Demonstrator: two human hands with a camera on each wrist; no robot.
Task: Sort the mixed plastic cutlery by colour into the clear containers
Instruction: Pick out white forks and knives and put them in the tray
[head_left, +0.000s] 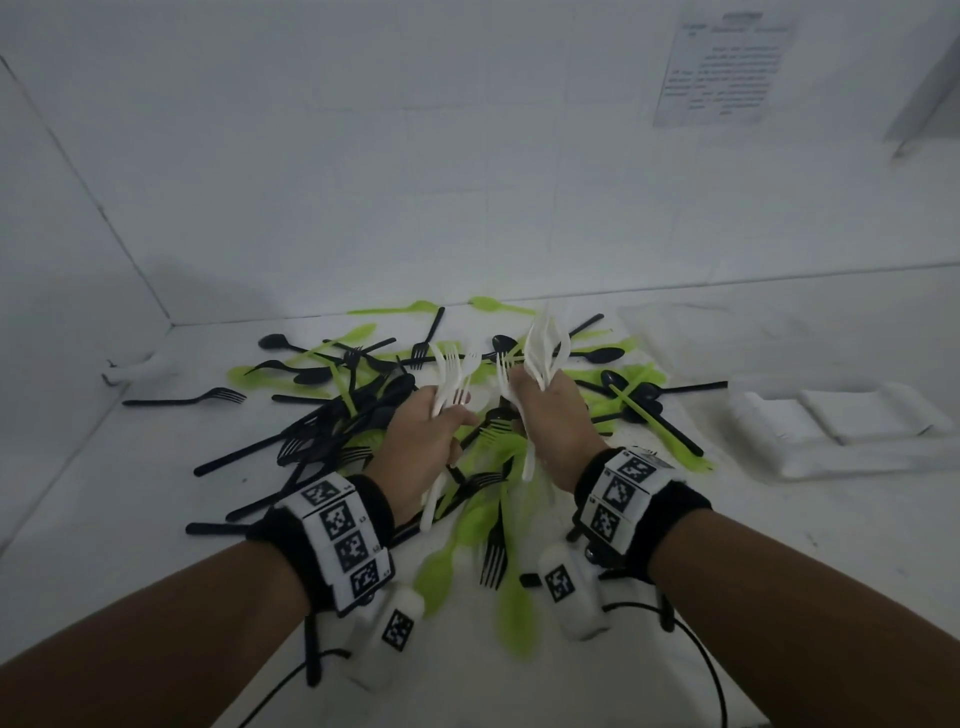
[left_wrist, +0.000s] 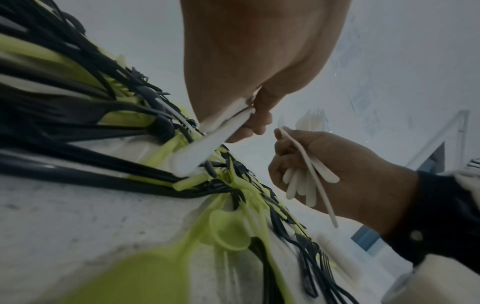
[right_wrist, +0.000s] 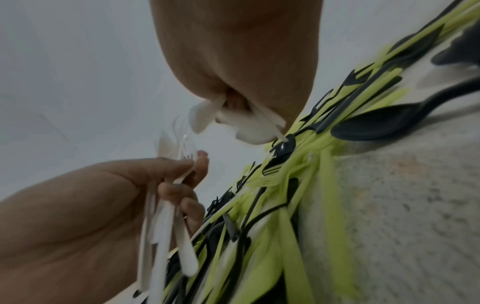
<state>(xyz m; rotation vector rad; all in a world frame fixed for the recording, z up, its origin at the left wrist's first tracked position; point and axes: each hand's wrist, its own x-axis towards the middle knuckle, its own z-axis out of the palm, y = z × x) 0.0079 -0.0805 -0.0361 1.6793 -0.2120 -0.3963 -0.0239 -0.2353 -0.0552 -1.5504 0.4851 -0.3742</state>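
Over the worktop's middle, your left hand and right hand each grip a bunch of white cutlery above the black-and-green pile. Merge bunches, keep grip tight, then carry to the clear containers at right edge.

All plastic here. The white forks in the left grip look thin, smooth and a bit see-through; the white bunch in the right grip is the same. Under both grips, the black cutlery is glossy and the lime-green pieces are semi-matt. The worktop looks matt, speckled and rough, and the wristbands are black cloth.
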